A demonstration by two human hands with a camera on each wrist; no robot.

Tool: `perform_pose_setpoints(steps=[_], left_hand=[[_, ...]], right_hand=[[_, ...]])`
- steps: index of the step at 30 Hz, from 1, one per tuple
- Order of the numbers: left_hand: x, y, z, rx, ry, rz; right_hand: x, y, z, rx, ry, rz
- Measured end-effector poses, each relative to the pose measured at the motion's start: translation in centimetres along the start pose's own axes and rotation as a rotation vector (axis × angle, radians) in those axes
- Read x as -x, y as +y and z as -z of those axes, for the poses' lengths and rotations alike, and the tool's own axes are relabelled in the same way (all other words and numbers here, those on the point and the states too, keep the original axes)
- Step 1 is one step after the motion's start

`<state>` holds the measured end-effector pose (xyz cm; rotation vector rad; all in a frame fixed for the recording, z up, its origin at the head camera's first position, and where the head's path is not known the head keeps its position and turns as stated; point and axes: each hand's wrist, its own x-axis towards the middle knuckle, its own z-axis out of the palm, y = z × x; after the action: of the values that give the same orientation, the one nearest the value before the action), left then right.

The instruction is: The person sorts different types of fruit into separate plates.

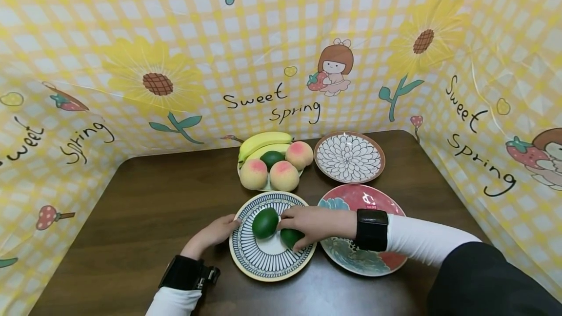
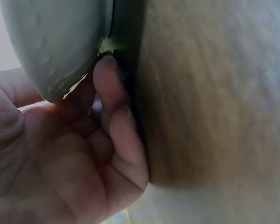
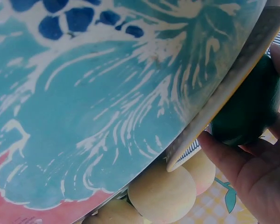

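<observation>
Head view: the left hand (image 1: 215, 233) pinched the striped plate (image 1: 269, 261) at nine o'clock, presumably steadying it; the right hand (image 1: 315, 222) grasped a green fruit (image 1: 290, 239) at three.

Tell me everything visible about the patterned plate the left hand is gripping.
The round plate looks ceramic, with a yellowish edge, patterned band and dark lines radiating around a white centre. It sits face up on the table. The left hand grips its rim; one green fruit lies on it, while the right hand holds a second green fruit there.
</observation>
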<state>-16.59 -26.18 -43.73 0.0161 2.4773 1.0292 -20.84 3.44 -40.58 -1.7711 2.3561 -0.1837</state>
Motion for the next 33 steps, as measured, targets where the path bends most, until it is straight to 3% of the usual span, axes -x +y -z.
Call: perform_pose_setpoints(steps=[5, 9, 15, 20, 27, 33], left_hand=[[0.2, 0.1, 0.1, 0.012, -0.007, 0.000], [0.3, 0.1, 0.1, 0.014, -0.013, -0.008], [0.4, 0.1, 0.3, 0.004, -0.012, -0.012], [0.4, 0.0, 0.2, 0.008, -0.020, -0.019], [0.4, 0.0, 0.2, 0.004, -0.017, -0.004], [0.6, 0.1, 0.2, 0.016, -0.017, 0.010]], right_hand=[[0.1, 0.2, 0.4, 0.000, -0.003, -0.001], [-0.3, 0.7, 2.5, 0.001, 0.016, -0.019], [-2.4, 2.9, 8.8, 0.027, 0.235, -0.065], [-5.8, 5.9, 11.0, 0.080, 0.314, -0.212], [-9.7, 8.9, 9.4, 0.086, 0.210, -0.361], [-11.1, 10.0, 7.9, 0.027, 0.097, -0.372]])
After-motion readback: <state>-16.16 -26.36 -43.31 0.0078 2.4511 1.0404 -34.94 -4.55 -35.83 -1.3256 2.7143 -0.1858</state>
